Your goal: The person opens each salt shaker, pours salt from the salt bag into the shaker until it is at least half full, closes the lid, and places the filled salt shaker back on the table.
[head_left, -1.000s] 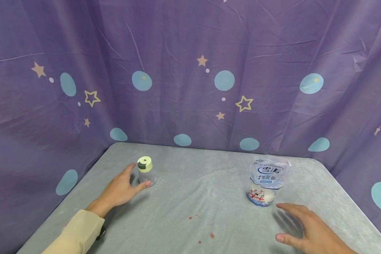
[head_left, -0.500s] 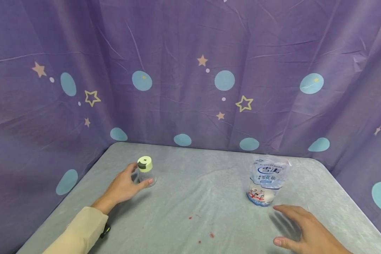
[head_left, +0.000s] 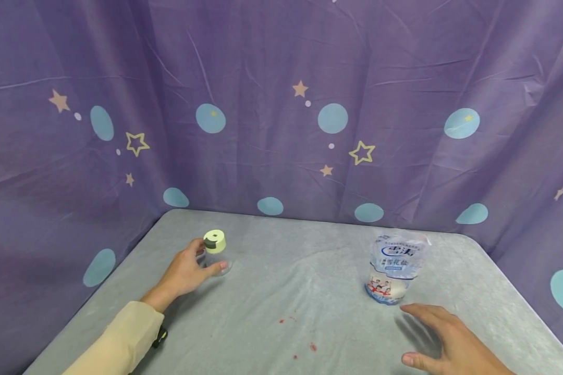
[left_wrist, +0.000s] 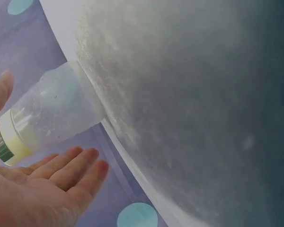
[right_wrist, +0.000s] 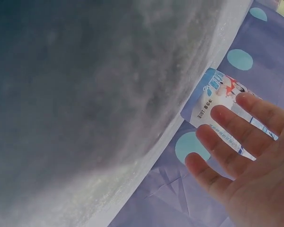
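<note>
A clear seasoning jar (head_left: 214,242) with a pale yellow-green cap and a dark green tab stands upright at the left of the table. My left hand (head_left: 183,271) is beside it, thumb on the near side and fingers on the far side. In the left wrist view, the fingers of that hand (left_wrist: 52,184) are extended, with space between them and the jar (left_wrist: 59,104). To the right stands a blue and white pouch of salt (head_left: 395,265). My right hand (head_left: 452,338) hovers in front of the pouch, fingers spread and holding nothing; whether it touches the pouch I cannot tell.
A grey cloth covers the table (head_left: 286,281), with several small red marks (head_left: 313,347) near its front. Behind it and at the sides hangs a purple curtain (head_left: 272,156) printed with stars and blue ovals.
My left hand has shifted slightly rightward around the jar. The right hand has drifted a little to the left. The jar and pouch have stayed in place.
</note>
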The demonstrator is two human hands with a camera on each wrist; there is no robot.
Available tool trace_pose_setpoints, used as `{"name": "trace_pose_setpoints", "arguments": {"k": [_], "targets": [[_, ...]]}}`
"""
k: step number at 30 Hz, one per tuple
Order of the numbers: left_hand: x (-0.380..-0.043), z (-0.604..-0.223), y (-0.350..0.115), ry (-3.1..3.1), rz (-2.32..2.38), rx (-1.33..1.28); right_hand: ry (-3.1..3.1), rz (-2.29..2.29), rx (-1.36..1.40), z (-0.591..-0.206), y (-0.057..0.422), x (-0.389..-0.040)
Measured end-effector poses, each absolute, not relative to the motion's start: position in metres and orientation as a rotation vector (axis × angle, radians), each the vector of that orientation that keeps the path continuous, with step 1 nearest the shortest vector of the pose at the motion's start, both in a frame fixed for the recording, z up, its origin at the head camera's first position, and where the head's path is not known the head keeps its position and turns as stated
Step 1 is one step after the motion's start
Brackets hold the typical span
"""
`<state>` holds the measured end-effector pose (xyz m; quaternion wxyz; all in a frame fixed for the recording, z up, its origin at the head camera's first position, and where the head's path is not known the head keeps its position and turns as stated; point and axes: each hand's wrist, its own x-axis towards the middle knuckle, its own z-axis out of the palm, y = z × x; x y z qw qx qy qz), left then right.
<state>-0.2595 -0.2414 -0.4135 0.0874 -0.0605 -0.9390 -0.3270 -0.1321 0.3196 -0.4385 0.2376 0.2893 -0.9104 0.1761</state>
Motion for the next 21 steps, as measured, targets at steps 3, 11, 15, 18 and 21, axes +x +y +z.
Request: {"name": "trace_pose_setpoints", "arguments": {"k": [3, 11, 15, 18, 21], "targets": [[-0.2598, -0.4134, -0.2393, -2.8, -0.98, -0.168, -2.483, 0.483, 0.81, -0.4386, 0.319, -0.1328], [-0.2625, -0.4132, -0.234, -2.8, -0.997, -0.156, -2.505, 0.484, 0.812, -0.4369, 0.3161, -0.1321], [-0.2638, -0.4133, -0.2326, -2.813, -0.981, -0.139, -2.51, 0.483, 0.814, -0.4362, 0.3152, -0.1318], [-0.2654, -0.4137, -0.2321, -2.811, -0.964, -0.139, -2.501, 0.484, 0.828, -0.436, 0.3149, -0.1323], [-0.2669, -0.4137, -0.2318, -2.802, -0.95, -0.151, -2.5, 0.486, 0.83, -0.4358, 0.3147, -0.1326]]}}
